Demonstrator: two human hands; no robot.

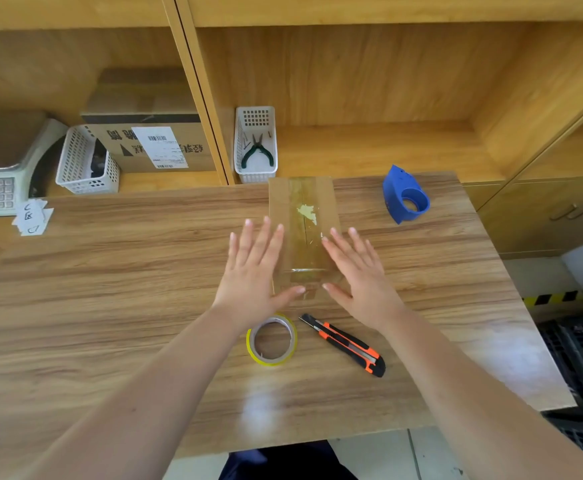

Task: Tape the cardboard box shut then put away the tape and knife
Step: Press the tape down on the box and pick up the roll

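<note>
A small brown cardboard box [302, 209] stands on the wooden table, its top flaps closed under a strip of clear tape along the seam. My left hand [255, 268] hovers flat at the box's left side, fingers spread and holding nothing. My right hand [356, 271] mirrors it at the right side, also flat with fingers apart. A yellow-edged tape roll [272, 339] lies flat on the table just in front of the box. Beside it to the right lies an orange and black utility knife [345, 344], its tip pointing toward the box.
A blue tape dispenser [406, 195] sits on the table at the back right. A white basket [255, 147] with pliers stands on the shelf behind the box. Further left are another white basket [85, 161], a labelled carton [151, 143] and a scale [2, 168].
</note>
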